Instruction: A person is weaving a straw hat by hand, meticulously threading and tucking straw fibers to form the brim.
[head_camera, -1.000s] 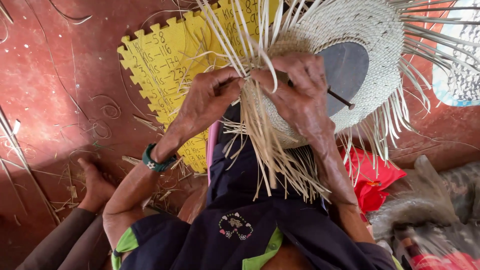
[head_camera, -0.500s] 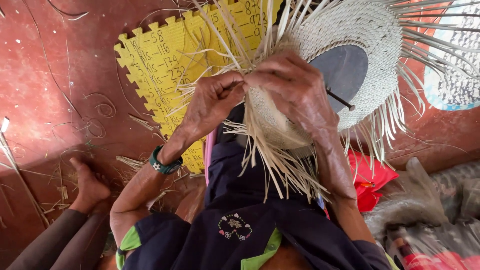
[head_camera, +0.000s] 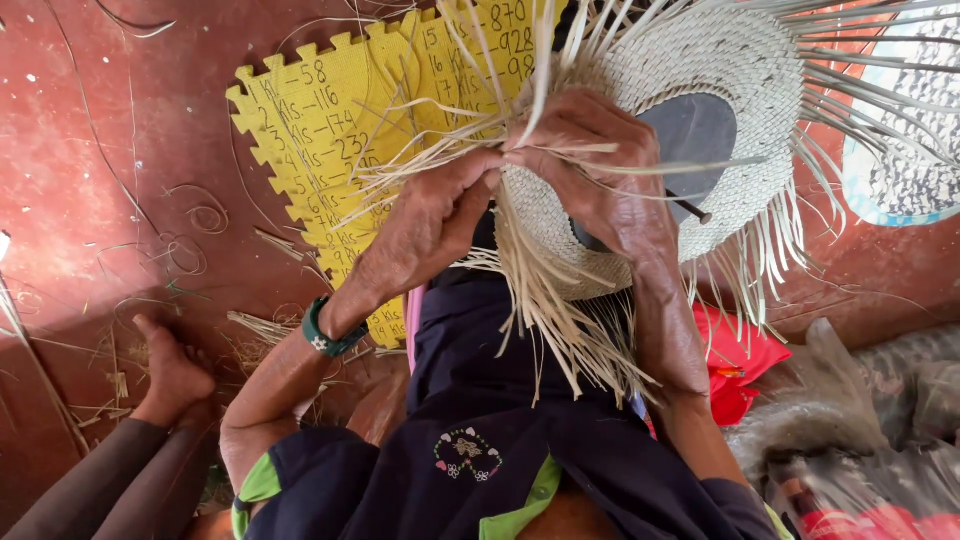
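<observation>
- left hand (head_camera: 425, 225) is pinching a bunch of loose straw strands (head_camera: 420, 150), grip closed tight on them
- right hand (head_camera: 600, 175) is clamping down on the half-woven straw hat (head_camera: 700, 60), sitting over the lap, above the yellow foam mat (head_camera: 320, 130) on the red floor (head_camera: 110, 170)

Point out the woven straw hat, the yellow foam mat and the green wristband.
woven straw hat (head_camera: 740, 60): head view, on the woven brim above the dark centre.
yellow foam mat (head_camera: 300, 130): head view, on its flat yellow face.
green wristband (head_camera: 330, 338): head view, on the band.
</observation>
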